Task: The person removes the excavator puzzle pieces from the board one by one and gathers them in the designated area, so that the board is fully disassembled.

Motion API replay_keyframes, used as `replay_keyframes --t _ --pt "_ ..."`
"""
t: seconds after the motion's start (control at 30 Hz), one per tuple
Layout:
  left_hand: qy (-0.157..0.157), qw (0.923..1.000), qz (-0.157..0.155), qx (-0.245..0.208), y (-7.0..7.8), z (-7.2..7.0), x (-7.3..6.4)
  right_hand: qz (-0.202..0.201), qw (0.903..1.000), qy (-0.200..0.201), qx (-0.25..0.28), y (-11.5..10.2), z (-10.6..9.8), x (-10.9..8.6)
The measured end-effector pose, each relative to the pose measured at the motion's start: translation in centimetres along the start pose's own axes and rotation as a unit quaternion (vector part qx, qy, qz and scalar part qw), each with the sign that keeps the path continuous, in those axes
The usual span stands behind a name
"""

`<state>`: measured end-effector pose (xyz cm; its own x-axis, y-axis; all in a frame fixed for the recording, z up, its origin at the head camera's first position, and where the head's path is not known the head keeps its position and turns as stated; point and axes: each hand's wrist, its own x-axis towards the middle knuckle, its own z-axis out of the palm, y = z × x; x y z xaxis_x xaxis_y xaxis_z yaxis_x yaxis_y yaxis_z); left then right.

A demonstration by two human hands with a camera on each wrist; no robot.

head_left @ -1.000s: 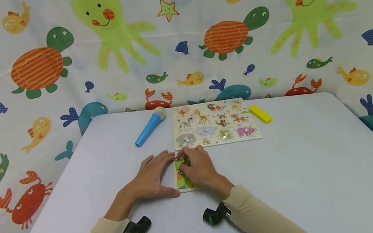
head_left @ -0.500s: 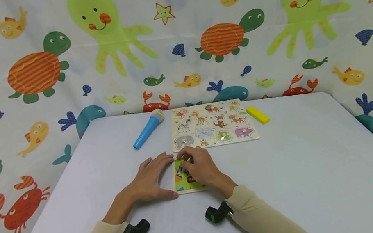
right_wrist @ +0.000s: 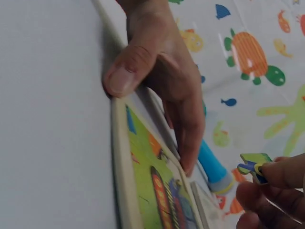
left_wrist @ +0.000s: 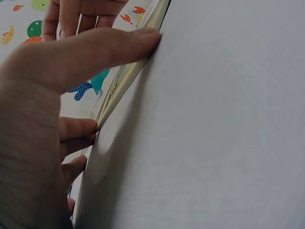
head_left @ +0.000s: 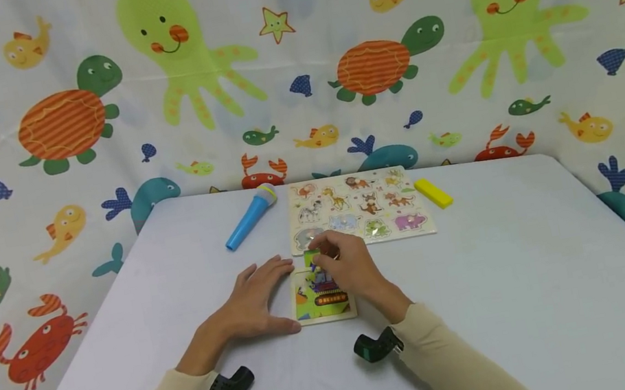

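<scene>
A small wooden picture puzzle board (head_left: pixel 332 304) lies on the white table (head_left: pixel 520 270) in front of me. My left hand (head_left: pixel 276 295) rests flat beside the board's left edge, fingers straight and thumb at its near corner; the left wrist view shows the thumb (left_wrist: pixel 95 52) pressing against the board's edge (left_wrist: pixel 128 78). My right hand (head_left: pixel 326 255) hovers over the board's far end. It pinches a small green and blue puzzle piece (right_wrist: pixel 252 163) between thumb and fingertips (right_wrist: pixel 281 174), held above the board (right_wrist: pixel 152 181).
Beyond the small board lies a larger animal peg puzzle (head_left: pixel 359 208). A blue toy microphone (head_left: pixel 247 217) is to its left and a yellow block (head_left: pixel 434 192) to its right. A sea-creature curtain surrounds the table.
My right hand has lifted off the small board and moved toward its far end with a piece pinched, uncovering more of the picture. The left hand has stayed put.
</scene>
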<state>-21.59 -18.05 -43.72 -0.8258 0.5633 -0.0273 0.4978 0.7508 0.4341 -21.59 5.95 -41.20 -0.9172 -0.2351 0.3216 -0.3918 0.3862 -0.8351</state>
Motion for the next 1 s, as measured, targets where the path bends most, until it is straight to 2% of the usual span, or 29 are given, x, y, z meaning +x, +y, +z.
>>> replay_keyframes --t 0.27,0.47,0.77,1.0 --pt "-0.003 1.0000 0.000 0.000 0.1 -0.2 0.0 0.040 0.9977 0.025 0.048 0.2 -2.0 0.4" --pt "-0.003 1.0000 -0.001 -0.001 0.2 -0.1 -0.1 0.047 0.9962 0.038 0.063 0.7 -3.2 0.6" --pt "-0.001 1.0000 -0.002 0.000 0.3 -0.1 -0.1 0.068 0.9951 0.049 0.053 1.8 -4.5 0.6" --pt "0.003 1.0000 0.006 0.002 0.1 0.0 -0.1 0.119 0.9919 0.032 0.033 2.9 -5.0 0.5"
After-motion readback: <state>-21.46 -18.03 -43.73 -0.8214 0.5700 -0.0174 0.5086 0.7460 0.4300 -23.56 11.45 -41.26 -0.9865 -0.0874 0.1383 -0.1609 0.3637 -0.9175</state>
